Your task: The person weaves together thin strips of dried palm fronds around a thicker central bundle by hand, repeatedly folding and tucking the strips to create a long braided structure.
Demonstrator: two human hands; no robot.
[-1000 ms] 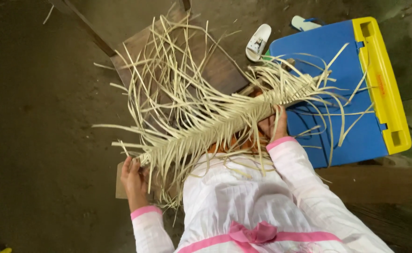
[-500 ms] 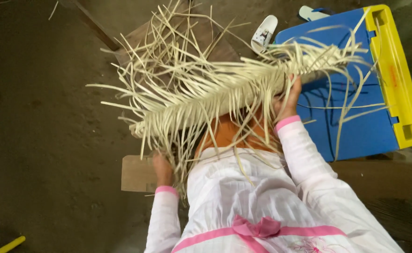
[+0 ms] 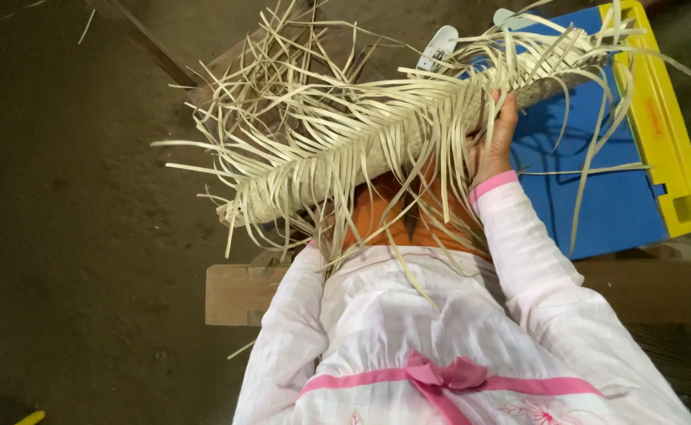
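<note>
Here, right hand (image 3: 493, 138) curled around the far end of a pale woven strip (image 3: 377, 149) with loose strands, held tilted over lap and blue-yellow crate (image 3: 597, 197), left hand hidden beneath the near end, grip impossible to tell.

One woven straw strip (image 3: 408, 134) was counted, one hand (image 3: 495, 142) was seen, one blue-and-yellow crate (image 3: 597, 197), one white sandal (image 3: 437, 46) and one wooden bench (image 3: 239, 295); loose strands went uncounted.
</note>
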